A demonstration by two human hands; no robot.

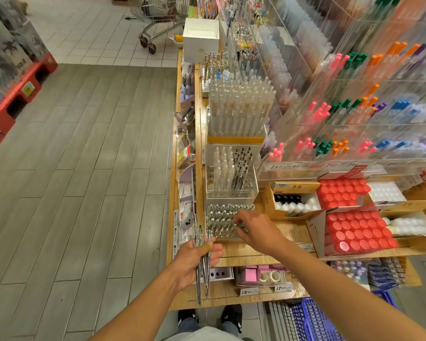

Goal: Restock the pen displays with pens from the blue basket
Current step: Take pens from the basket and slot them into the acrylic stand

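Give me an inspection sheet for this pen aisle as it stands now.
Surface: wooden display counter, stocked along its length.
Job's things: bundle of pens in the left hand; clear pen display nearest the person, partly filled; blue basket on the floor at lower right.
Clutter: trays of red-capped bottles, cardboard box of bottles, price tags.
Grippers: left hand grips the pen bundle; right hand reaches into the clear display, fingertips at the pens, grip blurred.
Cables: nothing seen.
Surroundings: acrylic racks of coloured pens, shopping trolley up the aisle, red pallet stand on the left.
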